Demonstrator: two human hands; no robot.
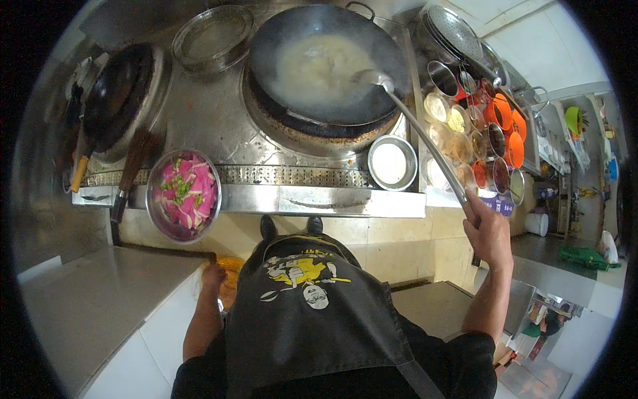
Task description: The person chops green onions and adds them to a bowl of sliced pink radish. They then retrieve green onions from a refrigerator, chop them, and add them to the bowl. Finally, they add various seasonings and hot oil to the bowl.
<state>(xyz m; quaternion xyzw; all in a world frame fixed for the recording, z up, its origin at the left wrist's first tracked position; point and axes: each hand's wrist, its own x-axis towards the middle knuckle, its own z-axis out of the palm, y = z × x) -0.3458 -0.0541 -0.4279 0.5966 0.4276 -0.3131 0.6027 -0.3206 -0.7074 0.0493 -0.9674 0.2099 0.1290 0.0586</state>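
Observation:
My right hand (487,230) is closed around the handle of a long metal ladle (432,139). The ladle's bowl rests over the right side of a dark wok (269,55), which holds steaming, cloudy liquid (319,67). My left hand (214,275) hangs low at the left, beside an orange-yellow round thing (230,279); its fingers are too unclear to tell if they grip anything. A bowl of pink sliced vegetable with green pieces (187,192) stands at the stove's front left edge. A metal bowl of white contents (392,162) stands at the front right, near the wok.
Several seasoning containers (477,144) and a perforated metal strainer (454,31) stand on the right. At left are a second wok (119,99), a brush with dark bristles (132,167) and a grey counter (99,294). A round metal pan (213,39) lies behind.

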